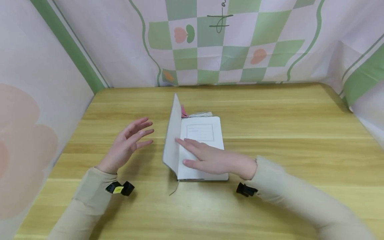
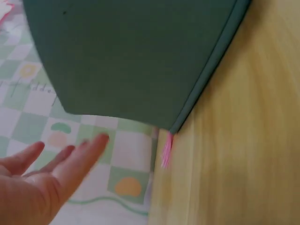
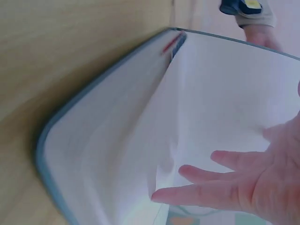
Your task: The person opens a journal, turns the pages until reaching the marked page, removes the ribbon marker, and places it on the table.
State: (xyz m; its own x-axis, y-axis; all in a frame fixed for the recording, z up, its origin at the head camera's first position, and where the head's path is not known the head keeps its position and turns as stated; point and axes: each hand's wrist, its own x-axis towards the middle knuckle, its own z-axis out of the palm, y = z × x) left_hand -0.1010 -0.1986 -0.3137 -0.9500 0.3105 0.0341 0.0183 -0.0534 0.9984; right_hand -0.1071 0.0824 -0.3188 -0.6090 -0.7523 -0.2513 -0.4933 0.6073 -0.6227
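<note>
A notebook point(image 1: 217, 138) lies on the table, its front cover point(image 1: 172, 130) swung up and standing nearly upright. The cover's outer face point(image 2: 136, 61) is dark green in the left wrist view. Over the white first page, my right hand point(image 1: 213, 158) reaches left with straight fingers, the tips at the inside of the cover near the fold. In the right wrist view those fingers point(image 3: 201, 194) are spread against the white paper; exact contact is hard to tell. To the left of the cover and apart from it, my left hand point(image 1: 126, 143) hovers with loosely spread fingers, holding nothing.
A pink tassel point(image 1: 183, 111) and a pale tassel point(image 1: 201, 114) stick out at the notebook's top. A thin ribbon point(image 1: 174, 188) trails from its bottom edge. The wooden table point(image 1: 285, 133) meets a green-and-white checked curtain point(image 1: 234, 50) at the back.
</note>
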